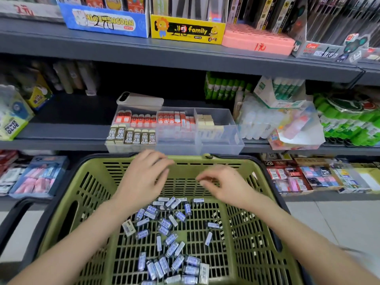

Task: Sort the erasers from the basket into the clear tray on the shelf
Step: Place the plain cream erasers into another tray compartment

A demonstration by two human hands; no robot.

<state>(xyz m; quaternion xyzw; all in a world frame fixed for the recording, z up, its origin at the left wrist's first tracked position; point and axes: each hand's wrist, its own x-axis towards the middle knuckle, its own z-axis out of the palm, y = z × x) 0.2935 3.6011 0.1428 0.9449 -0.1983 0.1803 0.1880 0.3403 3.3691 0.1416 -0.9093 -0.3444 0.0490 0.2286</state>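
Note:
A green plastic basket (242,167) sits below the shelf. Several small erasers in blue-and-white sleeves (164,229) lie scattered on its floor. The clear divided tray (224,140) stands on the shelf edge just beyond the basket. It holds rows of 2B erasers (131,136), red-sleeved erasers (162,118) and plain cream erasers (205,120). My left hand (144,175) hovers over the basket's far wall with fingers stretched forward and relaxed, holding nothing. My right hand (224,184) hovers beside it with loosely curled fingers, and I see nothing in it.
A white case (139,98) lies behind the tray. Green glue sticks (224,87) and bagged bottles (259,118) crowd the shelf to the right. Boxes of glue (12,120) stand on the left. Packaged stationery fills the lower shelves either side of the basket, and display boxes (187,28) line the upper shelf.

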